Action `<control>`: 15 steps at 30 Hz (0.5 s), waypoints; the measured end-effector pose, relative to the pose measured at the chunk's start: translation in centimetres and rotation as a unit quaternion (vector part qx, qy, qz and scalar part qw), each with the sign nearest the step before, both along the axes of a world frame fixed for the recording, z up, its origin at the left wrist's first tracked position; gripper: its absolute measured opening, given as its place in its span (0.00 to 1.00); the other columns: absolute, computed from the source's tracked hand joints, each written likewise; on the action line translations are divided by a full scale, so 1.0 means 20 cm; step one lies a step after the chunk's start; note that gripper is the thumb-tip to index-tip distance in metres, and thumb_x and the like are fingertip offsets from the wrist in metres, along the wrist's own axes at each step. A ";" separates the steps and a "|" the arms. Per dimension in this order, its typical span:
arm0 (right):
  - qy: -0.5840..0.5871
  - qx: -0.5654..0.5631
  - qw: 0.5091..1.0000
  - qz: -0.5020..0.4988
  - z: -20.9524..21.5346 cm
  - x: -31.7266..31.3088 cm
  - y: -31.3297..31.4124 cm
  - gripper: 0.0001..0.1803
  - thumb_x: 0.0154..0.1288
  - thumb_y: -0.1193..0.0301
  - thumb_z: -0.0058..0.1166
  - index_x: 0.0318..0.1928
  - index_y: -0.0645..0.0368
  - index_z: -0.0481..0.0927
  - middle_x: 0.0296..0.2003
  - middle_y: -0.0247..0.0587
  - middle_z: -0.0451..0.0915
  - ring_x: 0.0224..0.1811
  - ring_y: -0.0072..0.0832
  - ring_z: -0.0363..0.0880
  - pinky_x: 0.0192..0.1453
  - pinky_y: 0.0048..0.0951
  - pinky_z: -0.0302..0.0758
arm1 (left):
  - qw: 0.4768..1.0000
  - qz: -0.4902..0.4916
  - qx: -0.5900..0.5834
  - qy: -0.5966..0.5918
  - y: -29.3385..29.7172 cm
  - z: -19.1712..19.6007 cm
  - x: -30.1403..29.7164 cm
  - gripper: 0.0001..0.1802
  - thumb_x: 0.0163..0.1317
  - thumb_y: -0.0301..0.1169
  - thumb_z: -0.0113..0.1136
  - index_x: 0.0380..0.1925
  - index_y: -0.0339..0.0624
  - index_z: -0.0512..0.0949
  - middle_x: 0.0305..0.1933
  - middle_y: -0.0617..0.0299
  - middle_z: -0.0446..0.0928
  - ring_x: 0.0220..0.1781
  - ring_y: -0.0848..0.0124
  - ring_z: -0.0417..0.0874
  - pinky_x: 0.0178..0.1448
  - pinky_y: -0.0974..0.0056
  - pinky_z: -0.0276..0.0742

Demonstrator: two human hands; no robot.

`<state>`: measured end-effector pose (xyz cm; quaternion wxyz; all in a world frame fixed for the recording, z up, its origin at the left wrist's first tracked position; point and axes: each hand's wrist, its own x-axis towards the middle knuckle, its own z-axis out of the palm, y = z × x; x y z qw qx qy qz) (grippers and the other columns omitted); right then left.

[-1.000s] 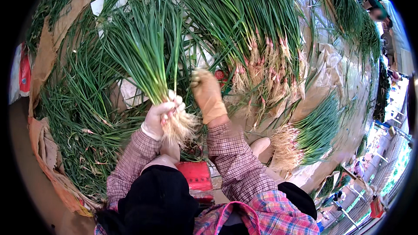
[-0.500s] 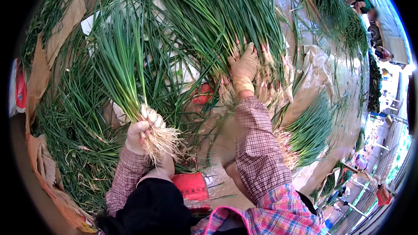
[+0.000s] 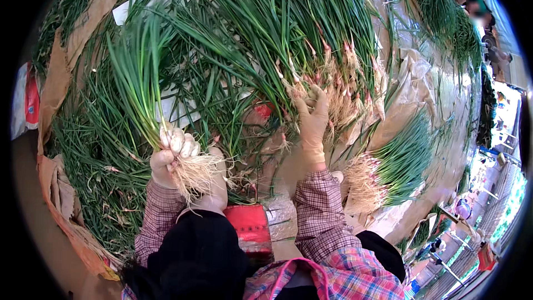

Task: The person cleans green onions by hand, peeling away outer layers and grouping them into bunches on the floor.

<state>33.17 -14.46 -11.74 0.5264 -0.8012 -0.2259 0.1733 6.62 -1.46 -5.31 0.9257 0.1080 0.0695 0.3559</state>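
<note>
Bunch of green onions (image 3: pixel 145 86), held upright in the left hand (image 3: pixel 169 155), fingers closed around the stalks just above the pale root tuft (image 3: pixel 191 175), leaves fanning up and away from the body; the bunch sits low left in the view, above the person's dark-clad knee (image 3: pixel 194 244). Right hand (image 3: pixel 312 119), in a tan glove, extended to the loose heap of green onions (image 3: pixel 294 39) ahead, fingers spread among the pinkish bulbs and roots, apparently picking at stalks; whether they have closed on any cannot be told. Second tied-looking bundle (image 3: pixel 397 161) lying to the right, roots toward the person; brown paper sheeting (image 3: pixel 416 72) beneath the piles; red packet (image 3: pixel 250 225) between the knees. Probable risks: stalks slipping from the one-handed grip if it loosens while attention is on the heap; leaves bending or snapping if the right hand drags stalks out through tangled roots.
</note>
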 end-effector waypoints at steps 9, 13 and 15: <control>-0.147 -0.123 0.981 0.022 -0.01 -0.24 -0.19 0.07 0.59 0.71 0.56 0.37 0.58 0.78 0.28 0.39 0.77 0.29 0.27 0.75 0.34 0.26 0.71 | 0.944 -0.039 -0.131 0.300 -0.16 -0.26 -0.03 0.26 0.50 0.21 0.60 0.52 0.36 0.68 0.36 0.59 0.74 0.26 0.80 0.70 0.30 0.81 0.70; -0.150 -0.341 0.922 0.106 -0.15 -0.30 -0.17 0.11 0.57 0.60 0.57 0.34 0.53 0.78 0.31 0.40 0.77 0.34 0.40 0.77 0.36 0.36 0.72 | 0.947 -0.160 -0.132 0.247 -0.20 -0.30 -0.02 0.26 0.52 0.22 0.59 0.53 0.35 0.67 0.37 0.59 0.75 0.36 0.69 0.76 0.46 0.65 0.76; -0.134 -0.292 0.942 0.094 -0.17 -0.34 -0.14 0.08 0.56 0.66 0.57 0.33 0.54 0.76 0.29 0.39 0.75 0.31 0.38 0.76 0.36 0.35 0.73 | 0.921 -0.197 -0.135 0.307 -0.25 -0.31 -0.02 0.22 0.52 0.21 0.59 0.49 0.35 0.70 0.40 0.56 0.76 0.41 0.65 0.79 0.48 0.64 0.77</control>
